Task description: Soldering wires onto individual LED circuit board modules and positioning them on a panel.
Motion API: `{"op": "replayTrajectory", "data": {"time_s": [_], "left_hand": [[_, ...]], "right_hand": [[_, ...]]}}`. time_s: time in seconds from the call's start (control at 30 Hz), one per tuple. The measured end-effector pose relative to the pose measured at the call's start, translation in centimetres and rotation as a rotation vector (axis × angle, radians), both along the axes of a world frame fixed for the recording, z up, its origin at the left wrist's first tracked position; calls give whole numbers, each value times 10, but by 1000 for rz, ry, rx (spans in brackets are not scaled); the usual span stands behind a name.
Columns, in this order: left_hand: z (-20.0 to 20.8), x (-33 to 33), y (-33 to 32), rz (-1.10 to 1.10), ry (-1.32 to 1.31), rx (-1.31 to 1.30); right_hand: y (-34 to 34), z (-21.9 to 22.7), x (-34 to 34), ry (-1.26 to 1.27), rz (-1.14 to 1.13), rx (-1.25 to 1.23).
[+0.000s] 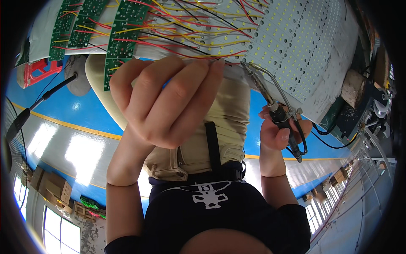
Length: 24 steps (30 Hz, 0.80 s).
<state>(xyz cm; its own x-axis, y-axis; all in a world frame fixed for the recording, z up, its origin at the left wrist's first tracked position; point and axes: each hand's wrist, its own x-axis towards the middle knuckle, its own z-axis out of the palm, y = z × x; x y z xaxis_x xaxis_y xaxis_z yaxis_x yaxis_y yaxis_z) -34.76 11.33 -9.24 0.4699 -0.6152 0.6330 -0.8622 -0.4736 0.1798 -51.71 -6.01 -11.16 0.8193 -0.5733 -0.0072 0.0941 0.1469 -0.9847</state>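
My right hand (275,132) grips a soldering iron (277,112) by its dark handle. A thin bent metal tube (277,80) is clamped alongside the iron, and both tips reach the near edge of a white LED panel (292,63). My left hand (169,99) is closed in a pinch just left of the iron's tip. A short bit of red wire (234,64) shows at its fingertips; the rest is hidden. Red, yellow and black wires (190,27) run from the panel to green circuit boards (122,31), one of which hangs partly behind my left hand.
A brown block (353,88) sits beside a dark box-shaped device (367,112) at the right, with a black cable (334,146) running near it. At the left stand a fan (15,127) and a red plastic stool (40,73). Cardboard boxes (53,186) lie farther back.
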Motion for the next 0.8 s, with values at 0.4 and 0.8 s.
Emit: {"op": "replayTrajectory", "data": {"time_s": [0.4,0.8], "left_hand": [[0,-1,0,15,-2,8],[0,-2,0,22,-6,9]], "right_hand": [[-6,-11,8,-116,49,-333],[-4,-11,11,-79,-63,-362]]}}
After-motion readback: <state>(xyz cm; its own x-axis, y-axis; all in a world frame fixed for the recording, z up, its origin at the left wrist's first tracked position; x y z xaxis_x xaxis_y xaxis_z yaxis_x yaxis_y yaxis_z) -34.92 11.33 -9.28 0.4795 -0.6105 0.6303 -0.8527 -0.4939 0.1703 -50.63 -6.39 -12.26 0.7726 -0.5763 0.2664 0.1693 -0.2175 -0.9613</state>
